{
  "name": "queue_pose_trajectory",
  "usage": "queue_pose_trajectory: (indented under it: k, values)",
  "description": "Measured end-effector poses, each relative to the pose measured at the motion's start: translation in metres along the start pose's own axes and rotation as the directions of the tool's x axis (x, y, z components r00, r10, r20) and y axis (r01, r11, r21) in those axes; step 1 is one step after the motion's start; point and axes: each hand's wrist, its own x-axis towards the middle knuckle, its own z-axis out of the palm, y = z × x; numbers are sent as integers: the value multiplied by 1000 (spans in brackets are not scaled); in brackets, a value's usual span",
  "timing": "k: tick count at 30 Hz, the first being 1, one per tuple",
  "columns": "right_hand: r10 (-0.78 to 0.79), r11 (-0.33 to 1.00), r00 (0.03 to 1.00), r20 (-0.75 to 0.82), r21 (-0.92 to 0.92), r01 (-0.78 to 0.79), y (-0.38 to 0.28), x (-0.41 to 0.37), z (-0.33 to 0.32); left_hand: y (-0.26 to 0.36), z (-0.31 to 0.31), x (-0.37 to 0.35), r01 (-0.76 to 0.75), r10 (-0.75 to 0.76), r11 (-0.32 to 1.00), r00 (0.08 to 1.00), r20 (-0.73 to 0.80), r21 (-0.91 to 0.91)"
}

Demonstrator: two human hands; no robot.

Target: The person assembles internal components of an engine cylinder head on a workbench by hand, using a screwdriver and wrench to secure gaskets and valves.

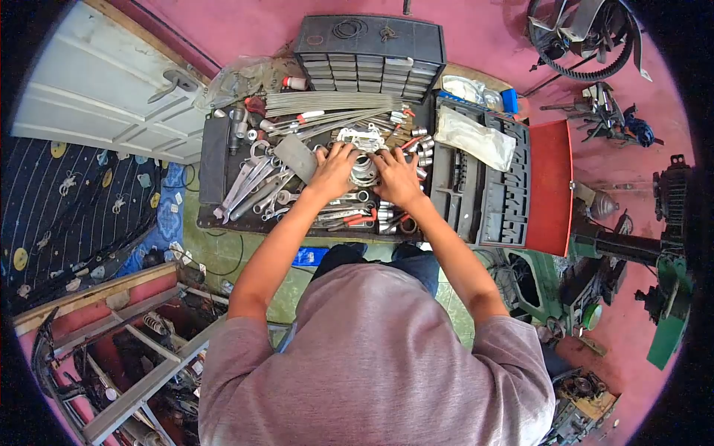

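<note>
My left hand (335,172) and my right hand (398,177) are on opposite sides of a silver metal part with a round opening (364,172), over the tool table. Fingers of both hands curl against its edges; the fingertips are partly hidden. Just beyond the part lies a pale, irregular metal piece with holes (361,137). A flat grey plate (296,157) rests left of my left hand, with several wrenches (256,186) below and beside it. Chrome sockets (425,149) stand to the right of my right hand, and red-handled tools (361,218) lie nearer my body.
A grey drawer cabinet (368,48) stands at the table's back, with long metal rods (327,102) in front. On the right is an opened red toolbox (549,186) with a plastic bag (476,137) on it. A metal frame (149,372) occupies the lower left.
</note>
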Motion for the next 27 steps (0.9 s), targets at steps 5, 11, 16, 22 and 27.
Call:
queue_pose_trajectory:
  k: [5,11,16,22,27]
  values:
    - [18,1000,1000,12,-15,-17,2,-3,-5,2,-2,1,-30,30,1000,999,-37,3]
    - [35,999,999,34,-23,-34,6,-2,-2,7,4,2,-22,24,999,998,-60,35]
    - [73,997,995,68,-20,-72,2,-1,-4,9,7,1,-19,21,999,999,-50,37]
    - [83,996,993,89,-17,-82,3,3,1,13,2,3,27,-27,999,1000,-1,47]
    - [50,998,996,74,-39,-48,2,3,-6,11,-6,-1,28,-28,999,1000,7,43]
